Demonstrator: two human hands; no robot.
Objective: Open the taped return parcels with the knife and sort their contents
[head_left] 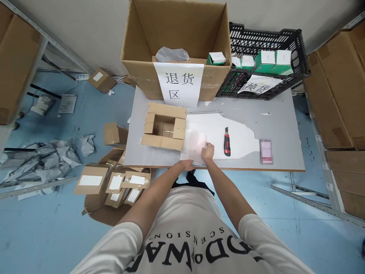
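At the table's near edge, the left hand and right hand each pinch a clear plastic bag in a closed grip. It overhangs slightly and could slip off; the utility knife lies near the right hand, with the open small box beyond.

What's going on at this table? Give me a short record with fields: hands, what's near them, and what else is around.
left hand: at the table's near edge, on the clear plastic bag
right hand: pinching the same bag, which looks blurred
beside the bag: small open cardboard box to the left, red utility knife to the right
table: grey top
back of table: large carton with a paper sign, black crate holding green-and-white boxes
floor: labelled parcels, crumpled grey wrapping
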